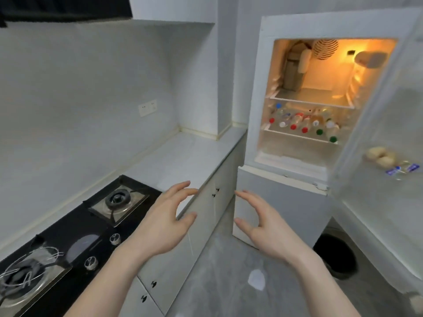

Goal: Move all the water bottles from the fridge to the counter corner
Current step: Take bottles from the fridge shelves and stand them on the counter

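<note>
Both hands, the left hand (168,221) and the right hand (263,225), hover with fingers spread and hold nothing. Beyond the right hand, the fridge (256,92) is open, and the water bottles (304,123) lie on its middle shelf. Beyond the left hand is the counter corner (194,143). I judge the carrying has not started; next, reach in and grasp a bottle.
</note>
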Available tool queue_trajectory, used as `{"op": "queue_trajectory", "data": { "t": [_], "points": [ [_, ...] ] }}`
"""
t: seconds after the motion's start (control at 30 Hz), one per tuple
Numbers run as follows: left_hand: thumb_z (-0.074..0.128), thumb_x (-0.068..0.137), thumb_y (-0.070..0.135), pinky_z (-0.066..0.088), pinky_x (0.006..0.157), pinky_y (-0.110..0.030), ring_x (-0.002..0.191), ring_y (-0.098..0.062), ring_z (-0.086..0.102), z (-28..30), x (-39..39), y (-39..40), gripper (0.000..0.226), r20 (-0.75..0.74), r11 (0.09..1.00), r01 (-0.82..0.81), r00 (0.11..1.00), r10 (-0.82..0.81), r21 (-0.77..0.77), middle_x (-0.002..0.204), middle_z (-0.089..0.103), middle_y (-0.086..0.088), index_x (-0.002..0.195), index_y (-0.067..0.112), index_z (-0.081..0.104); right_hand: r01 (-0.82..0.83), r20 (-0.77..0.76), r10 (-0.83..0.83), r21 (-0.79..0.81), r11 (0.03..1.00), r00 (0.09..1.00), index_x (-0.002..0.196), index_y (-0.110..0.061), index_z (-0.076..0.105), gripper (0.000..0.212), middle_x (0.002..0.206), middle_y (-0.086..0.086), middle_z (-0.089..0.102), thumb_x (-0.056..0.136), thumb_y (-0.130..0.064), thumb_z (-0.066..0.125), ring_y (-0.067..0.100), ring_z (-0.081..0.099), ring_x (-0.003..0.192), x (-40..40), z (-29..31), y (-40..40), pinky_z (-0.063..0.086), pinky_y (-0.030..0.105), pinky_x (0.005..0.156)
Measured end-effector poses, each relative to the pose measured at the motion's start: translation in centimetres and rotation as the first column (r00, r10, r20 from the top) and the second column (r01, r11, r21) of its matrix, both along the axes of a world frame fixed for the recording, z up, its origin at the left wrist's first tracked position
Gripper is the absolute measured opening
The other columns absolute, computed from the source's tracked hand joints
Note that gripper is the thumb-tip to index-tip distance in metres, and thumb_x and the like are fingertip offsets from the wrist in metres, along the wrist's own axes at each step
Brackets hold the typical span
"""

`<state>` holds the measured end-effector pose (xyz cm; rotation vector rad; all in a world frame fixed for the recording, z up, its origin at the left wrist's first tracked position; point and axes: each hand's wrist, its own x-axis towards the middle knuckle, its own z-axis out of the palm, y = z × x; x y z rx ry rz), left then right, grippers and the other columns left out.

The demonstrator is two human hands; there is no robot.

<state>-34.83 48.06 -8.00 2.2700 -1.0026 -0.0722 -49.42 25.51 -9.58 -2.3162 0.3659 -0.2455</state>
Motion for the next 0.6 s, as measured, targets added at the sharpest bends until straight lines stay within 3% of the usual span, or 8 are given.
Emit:
{"op": "queue_trajectory", "data": {
  "t": [0.23,0.3,0.5,0.6],
  "points": [
    [0.064,0.095,0.034,0.025,0.112,-0.018,0.145,0.0,0.03,0.4,1.5,-13.5,0.05,0.031,0.97,0.234,0.971,-0.236,0.056,0.159,0.031,0.026,0.142,0.046,0.05,0.209,-0.003,-0.209,0.012,0.978,0.978,0.156,-0.049,0.031,0.062,0.167,-0.024,0.021,0.102,-0.04,0.06,-0.002,0.019,0.154,-3.8,-0.2,-8.9,0.022,0.027,0.126],
    [0.064,0.095,0.036,0.026,0.115,-0.02,0.146,0.0,0.03,0.2,2.1,-16.7,0.05,0.03,0.952,0.303,0.952,-0.305,0.055,0.159,0.031,0.026,0.142,0.046,0.05,0.263,-0.002,-0.263,0.012,0.965,0.965,0.155,-0.05,0.032,0.062,0.167,-0.024,0.022,0.101,-0.04,0.061,-0.002,0.021,0.154,-4.1,-0.2,-10.9,0.027,0.031,0.125],
    [0.062,0.095,0.038,0.037,0.115,-0.03,0.136,0.014,0.033,-0.4,5.4,-25.0,0.051,-0.009,0.901,0.432,0.902,-0.432,0.041,0.159,0.026,0.032,0.142,0.049,0.047,0.382,0.011,-0.382,-0.003,0.924,0.924,0.155,-0.048,0.034,0.063,0.165,-0.026,0.022,0.1,-0.037,0.064,-0.011,0.019,0.149,-2.5,-0.2,-16.6,0.015,0.012,0.116],
    [0.064,0.095,0.034,0.035,0.118,-0.032,0.145,0.004,0.029,-0.1,8.2,-29.0,0.05,-0.009,0.888,0.46,0.888,-0.46,0.021,0.158,0.028,0.03,0.141,0.047,0.049,0.423,0.019,-0.423,-0.001,0.906,0.906,0.154,-0.048,0.035,0.062,0.165,-0.026,0.022,0.1,-0.037,0.064,-0.013,0.015,0.149,-0.2,0.2,-19.7,0.014,0.013,0.118]
  ]
}}
